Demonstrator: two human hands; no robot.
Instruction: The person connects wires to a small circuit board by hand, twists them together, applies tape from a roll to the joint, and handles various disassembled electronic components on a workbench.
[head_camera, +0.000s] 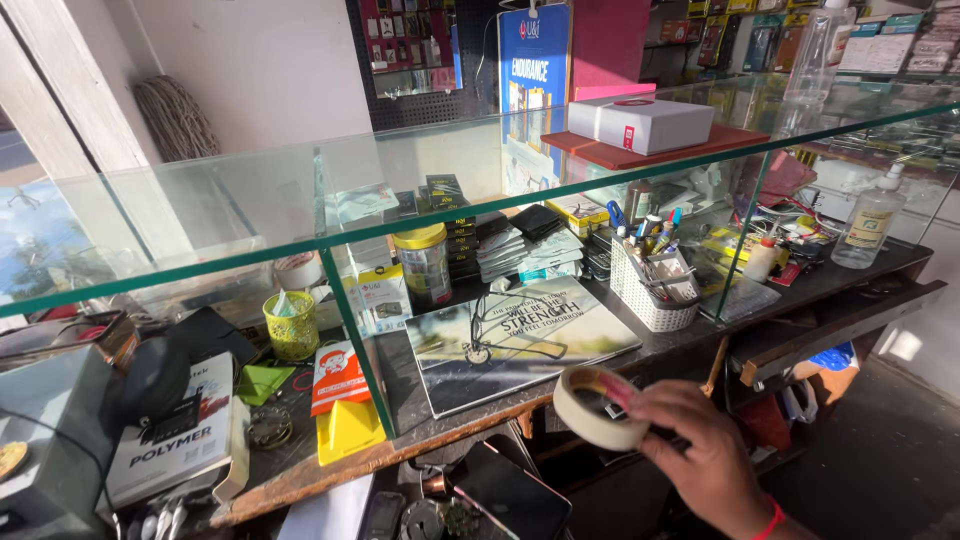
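At the lower right of the head view, the right hand (706, 452) pinches a roll of pale masking tape (598, 405) by its rim, fingers closed on it. The ring stands tilted on edge, its open core facing up and left toward the camera. Just beyond the hand lies a glossy printed mat (520, 340) on the dark counter. Farther up, a white mesh basket (655, 290) holds pens and tools upright. The left hand is out of sight.
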